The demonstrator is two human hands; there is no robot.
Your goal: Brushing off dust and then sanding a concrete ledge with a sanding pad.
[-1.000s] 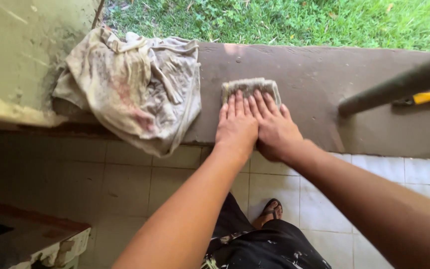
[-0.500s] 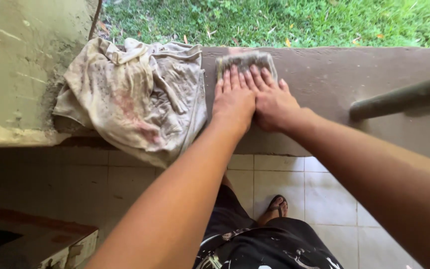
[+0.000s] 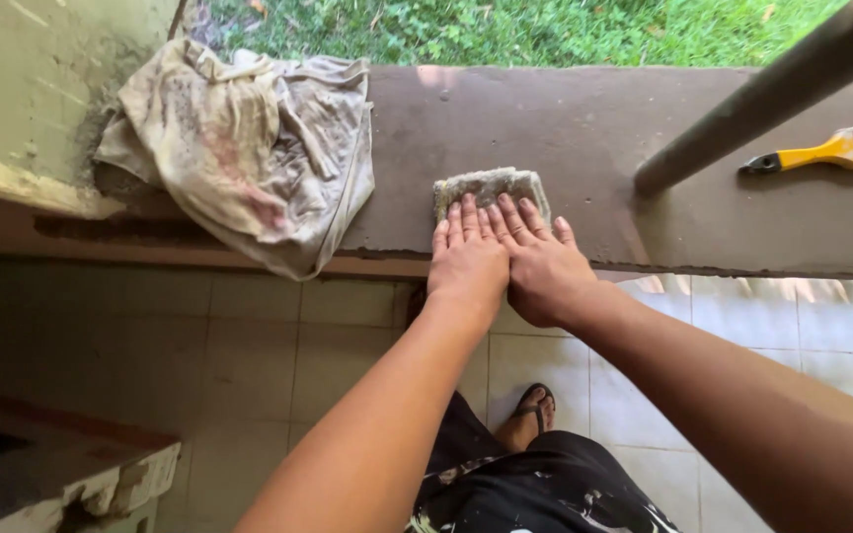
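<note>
Head view: one folded grey sanding pad lies flat on the brown ledge, close to its near edge, and two bare hands press down on it side by side. The left hand and the right hand are both open, fingers stretched forward and laid flat over the near half of the pad, thumbs touching; neither hand grips anything. The far half of the pad shows beyond the fingertips.

The step in hand looks like rubbing down the top of the ledge, with body weight leaning onto the pad. A further stroke would call for even pressure from both palms and a pad kept flat, clear of the drop at the near edge.

Left of the pad, one crumpled, stained cloth is heaped on the ledge, one corner hanging over the near edge. Right of the pad, one grey pole slants down to the ledge surface, and beyond it lies one paintbrush with a yellow handle. Behind the ledge runs grass; below the pad are a tiled floor and one sandalled foot.
</note>
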